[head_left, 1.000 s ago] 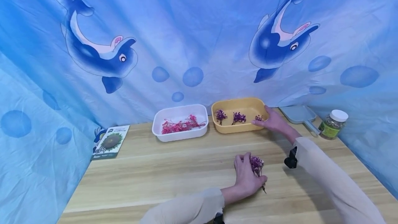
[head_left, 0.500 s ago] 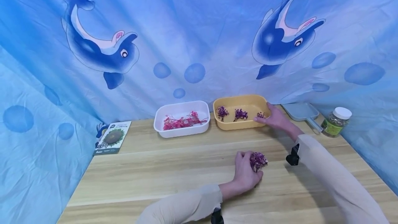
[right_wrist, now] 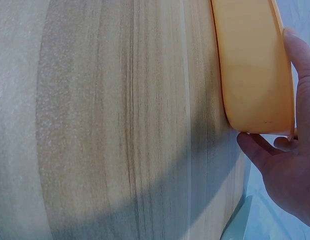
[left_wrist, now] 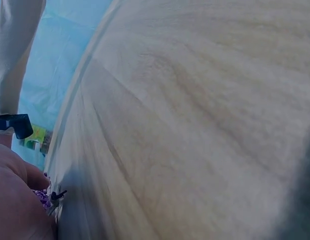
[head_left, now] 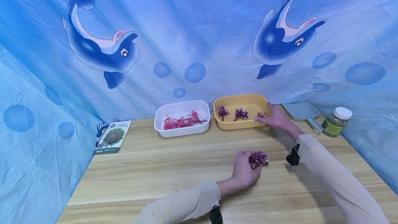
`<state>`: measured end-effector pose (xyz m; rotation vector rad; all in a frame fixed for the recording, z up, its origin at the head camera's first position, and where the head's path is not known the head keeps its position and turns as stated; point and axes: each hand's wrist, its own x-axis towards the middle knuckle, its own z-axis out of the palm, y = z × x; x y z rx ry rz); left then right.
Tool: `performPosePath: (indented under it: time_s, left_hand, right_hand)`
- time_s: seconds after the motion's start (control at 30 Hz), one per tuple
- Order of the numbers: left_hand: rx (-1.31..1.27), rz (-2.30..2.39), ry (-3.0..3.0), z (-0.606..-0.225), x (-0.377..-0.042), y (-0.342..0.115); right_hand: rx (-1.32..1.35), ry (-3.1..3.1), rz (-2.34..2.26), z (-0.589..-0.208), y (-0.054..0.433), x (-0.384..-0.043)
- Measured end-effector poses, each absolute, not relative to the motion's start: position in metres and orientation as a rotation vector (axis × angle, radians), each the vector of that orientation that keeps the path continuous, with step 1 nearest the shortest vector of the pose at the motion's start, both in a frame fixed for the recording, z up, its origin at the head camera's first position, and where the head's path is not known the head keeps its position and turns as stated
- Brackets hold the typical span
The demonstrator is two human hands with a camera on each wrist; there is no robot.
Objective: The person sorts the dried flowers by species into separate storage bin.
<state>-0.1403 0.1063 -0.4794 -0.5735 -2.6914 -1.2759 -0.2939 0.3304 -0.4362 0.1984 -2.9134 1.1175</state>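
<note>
My left hand (head_left: pixel 244 173) grips a small bunch of dried purple flowers (head_left: pixel 258 159) low over the middle of the table, the blossoms showing past its fingers and most of the stems hidden. In the left wrist view, a little of the purple bunch (left_wrist: pixel 42 197) peeks out beside the hand. Farther back, my right hand (head_left: pixel 279 121) holds the right end of a yellow tray (head_left: pixel 239 126), its thumb over the front rim. Several purple flower sprigs (head_left: pixel 240 114) lie in this tray. The right wrist view shows fingers around the tray's end (right_wrist: pixel 257 85).
Left of the yellow tray stands a white tray (head_left: pixel 183 133) with pink dried flowers (head_left: pixel 180 122). A grey-blue dustpan-like scoop (head_left: pixel 301 111) and a white-lidded jar (head_left: pixel 335 125) sit at the back right. At the back left lies a sunflower-printed packet (head_left: pixel 113 137). A dolphin-print curtain (head_left: pixel 199 37) encloses the table.
The purple bunch in my left hand has shifted slightly up and right, and its stems, visible before below the thumb, are now hidden. My right hand keeps its hold on the yellow tray.
</note>
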Motion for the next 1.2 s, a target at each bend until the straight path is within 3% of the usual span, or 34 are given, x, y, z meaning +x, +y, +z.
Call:
performPosePath:
  time_s: [0.63,1.2]
  left_hand:
    - [-0.671,-1.455,-2.605,-0.471,-0.157,0.09]
    - [-0.665,-1.471,-2.527,-0.428,-0.197,0.081]
  right_hand:
    - [0.183,-2.931,1.105,-0.438,0.331,-0.296]
    - [0.181,-2.917,1.092,-0.44,0.332,-0.296]
